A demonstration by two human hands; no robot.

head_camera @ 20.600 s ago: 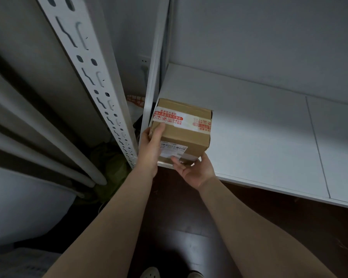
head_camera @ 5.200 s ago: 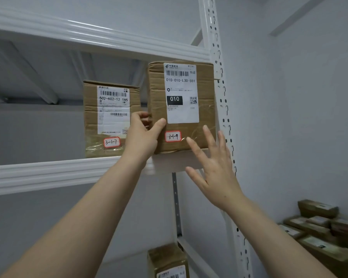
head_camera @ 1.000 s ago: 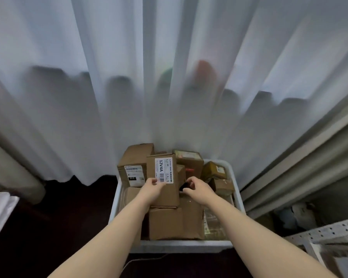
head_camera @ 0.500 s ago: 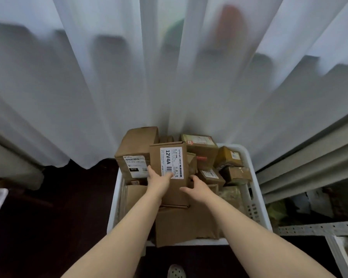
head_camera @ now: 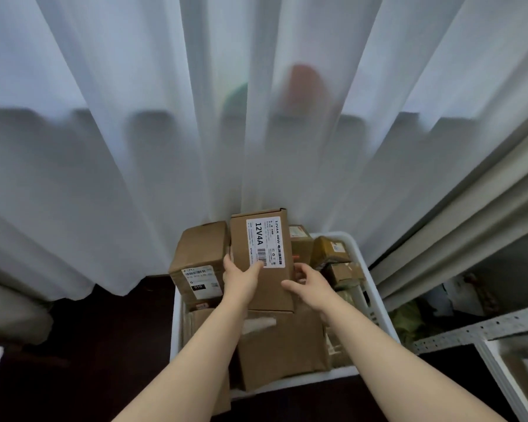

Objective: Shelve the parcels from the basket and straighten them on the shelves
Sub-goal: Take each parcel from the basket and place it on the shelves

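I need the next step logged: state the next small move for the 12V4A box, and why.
Probably lift the 12V4A box clear of the basket and turn toward the rack at right. The left hand and right hand grip its sides, and it is raised above the other parcels, apparently free of them.

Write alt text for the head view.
The left hand and right hand grip a brown cardboard parcel labelled 12V4A over a white plastic basket full of other cardboard parcels. A sheer white curtain hangs behind it.
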